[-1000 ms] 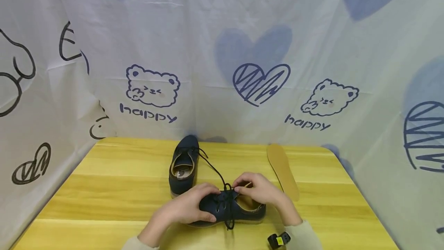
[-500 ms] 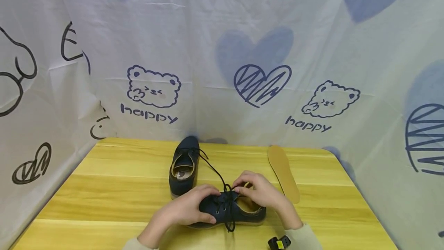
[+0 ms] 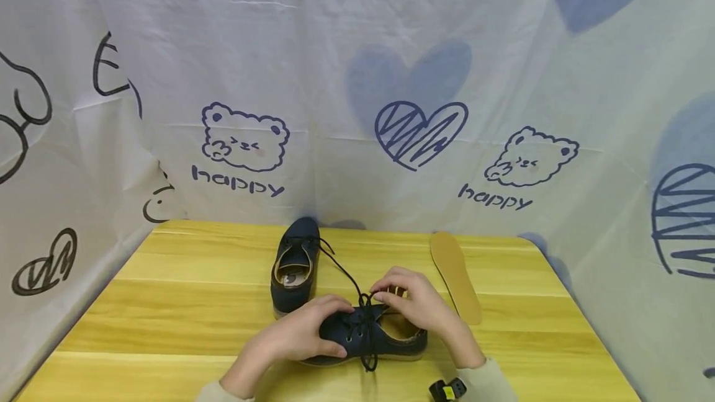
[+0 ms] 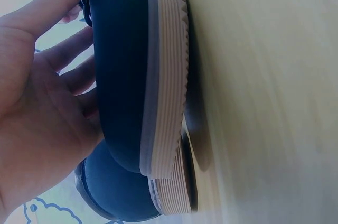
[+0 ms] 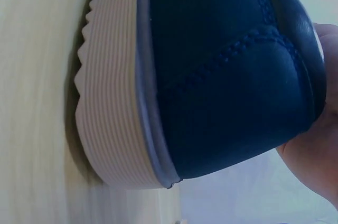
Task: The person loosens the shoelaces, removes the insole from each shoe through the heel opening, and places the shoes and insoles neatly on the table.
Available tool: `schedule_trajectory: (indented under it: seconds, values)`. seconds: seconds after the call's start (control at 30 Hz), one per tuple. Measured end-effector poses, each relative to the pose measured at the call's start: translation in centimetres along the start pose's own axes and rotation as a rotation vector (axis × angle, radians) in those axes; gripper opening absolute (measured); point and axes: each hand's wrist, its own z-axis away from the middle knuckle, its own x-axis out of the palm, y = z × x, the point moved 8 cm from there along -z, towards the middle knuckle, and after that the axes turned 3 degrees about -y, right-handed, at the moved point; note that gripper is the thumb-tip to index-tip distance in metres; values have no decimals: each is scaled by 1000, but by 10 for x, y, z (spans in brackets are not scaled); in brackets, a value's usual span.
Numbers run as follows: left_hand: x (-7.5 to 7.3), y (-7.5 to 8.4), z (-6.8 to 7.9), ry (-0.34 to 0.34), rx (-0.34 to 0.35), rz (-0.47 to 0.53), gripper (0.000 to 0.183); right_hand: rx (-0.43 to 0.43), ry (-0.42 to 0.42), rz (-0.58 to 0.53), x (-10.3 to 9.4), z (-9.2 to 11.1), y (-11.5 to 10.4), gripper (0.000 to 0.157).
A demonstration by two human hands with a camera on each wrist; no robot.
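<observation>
A dark navy lace-up shoe point(image 3: 410, 347) lies sole down across the front of the table, its toe to the left. My left hand point(image 3: 298, 330) grips the toe end, thumb on the near side and fingers over the far side. In the left wrist view its palm faces the ribbed pale sole point(image 4: 169, 65). Black shoelace point(image 3: 367, 330) crosses the shoe's throat in a loop that hangs down the near side. Just above the collar, my right hand point(image 3: 416, 299) pinches a piece of the lace. The right wrist view shows the heel point(image 5: 232, 108), which hides most of that hand.
A second navy shoe point(image 3: 290, 299) stands behind on the left, toe away, a long lace trailing toward the near shoe. Back right lies a tan insole point(image 3: 459, 281). A printed cloth point(image 3: 335, 160) hangs along the table's point(image 3: 167, 309) far edge.
My right hand has risen slightly and shifted a little away from the collar, drawing the lace up at the fingertips. The left hand and both shoes have stayed in place.
</observation>
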Motion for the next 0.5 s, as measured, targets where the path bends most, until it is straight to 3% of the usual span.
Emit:
schedule_trajectory:
  seconds: [0.5]
  values:
    - [-1,1,1,-3,-9,6,65,-56,78,10,-4,-1,-8,12]
